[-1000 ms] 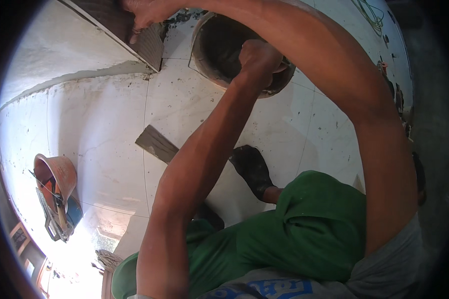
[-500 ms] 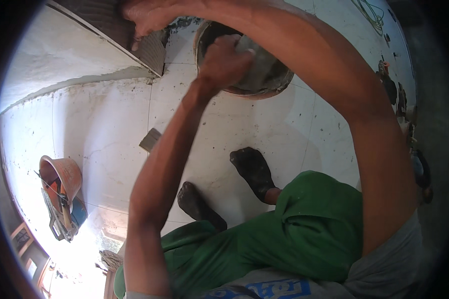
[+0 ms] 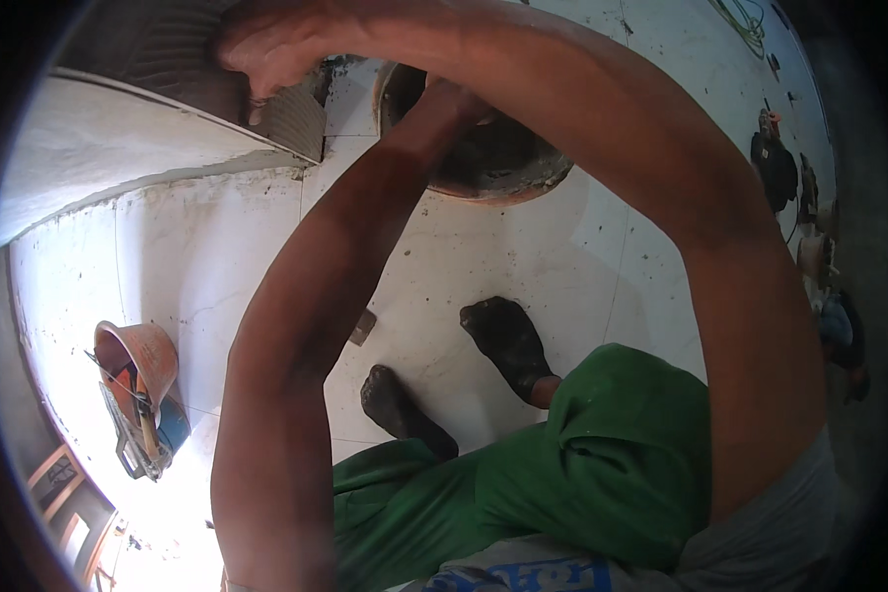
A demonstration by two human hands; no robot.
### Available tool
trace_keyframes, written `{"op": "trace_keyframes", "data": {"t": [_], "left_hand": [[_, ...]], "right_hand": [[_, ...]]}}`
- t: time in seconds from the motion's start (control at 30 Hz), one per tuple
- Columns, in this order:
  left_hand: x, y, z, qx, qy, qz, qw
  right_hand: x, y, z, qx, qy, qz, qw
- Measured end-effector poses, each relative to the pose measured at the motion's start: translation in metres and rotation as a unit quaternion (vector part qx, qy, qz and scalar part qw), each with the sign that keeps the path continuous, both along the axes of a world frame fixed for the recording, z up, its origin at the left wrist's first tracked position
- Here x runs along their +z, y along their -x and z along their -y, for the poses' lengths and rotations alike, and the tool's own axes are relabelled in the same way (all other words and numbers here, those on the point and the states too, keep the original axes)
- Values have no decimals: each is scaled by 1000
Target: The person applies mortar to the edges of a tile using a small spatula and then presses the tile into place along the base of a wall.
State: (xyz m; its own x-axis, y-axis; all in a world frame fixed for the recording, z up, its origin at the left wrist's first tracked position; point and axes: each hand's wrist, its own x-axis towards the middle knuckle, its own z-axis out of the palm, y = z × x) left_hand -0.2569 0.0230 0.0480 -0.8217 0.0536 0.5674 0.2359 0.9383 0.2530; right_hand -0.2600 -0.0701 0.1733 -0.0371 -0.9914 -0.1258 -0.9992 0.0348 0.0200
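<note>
Head cam, the only view: up around 10 o'clock my right hand (image 3: pixel 271 59) is on the dark grey ribbed flat panel (image 3: pixel 158 94), thumb pointing down toward 6. The fingertips are lost in shadow, so can't tell if it's gripping or just resting there. Left hand (image 3: pixel 456 102) is over the round dark bucket with the grubby grey inside (image 3: pixel 538 187), a bit past 12. The right forearm covers most of that hand, so no clue whether it's open, closed or holding something. Bucket's on the white speckled tile floor (image 3: pixel 464 257), two dark-socked feet (image 3: pixel 503 340) nearer 6. Just below 9 there's a tipped terracotta-orange plastic tub (image 3: pixel 158 357) with tools (image 3: pixel 148 419) poking out, plus a coiled green cable (image 3: pixel 742 28) between 1 and 2.
</note>
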Motion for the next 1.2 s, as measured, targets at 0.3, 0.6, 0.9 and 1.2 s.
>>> {"op": "trace_keyframes", "data": {"t": [0.3, 0.6, 0.9, 1.2], "left_hand": [[-19, 13, -6, -38, -15, 142, 989], [-47, -65, -29, -167, -22, 389, 906], [-25, -132, -56, -172, -25, 493, 852], [-4, -160, -78, -254, -99, 499, 822]], "right_hand": [[7, -3, -10, 15, 30, -21, 999], [-10, 9, -1, 44, 42, -23, 998], [-9, 1, 4, 50, 51, 8, 997], [-4, 1, -3, 47, 47, 9, 998]]}}
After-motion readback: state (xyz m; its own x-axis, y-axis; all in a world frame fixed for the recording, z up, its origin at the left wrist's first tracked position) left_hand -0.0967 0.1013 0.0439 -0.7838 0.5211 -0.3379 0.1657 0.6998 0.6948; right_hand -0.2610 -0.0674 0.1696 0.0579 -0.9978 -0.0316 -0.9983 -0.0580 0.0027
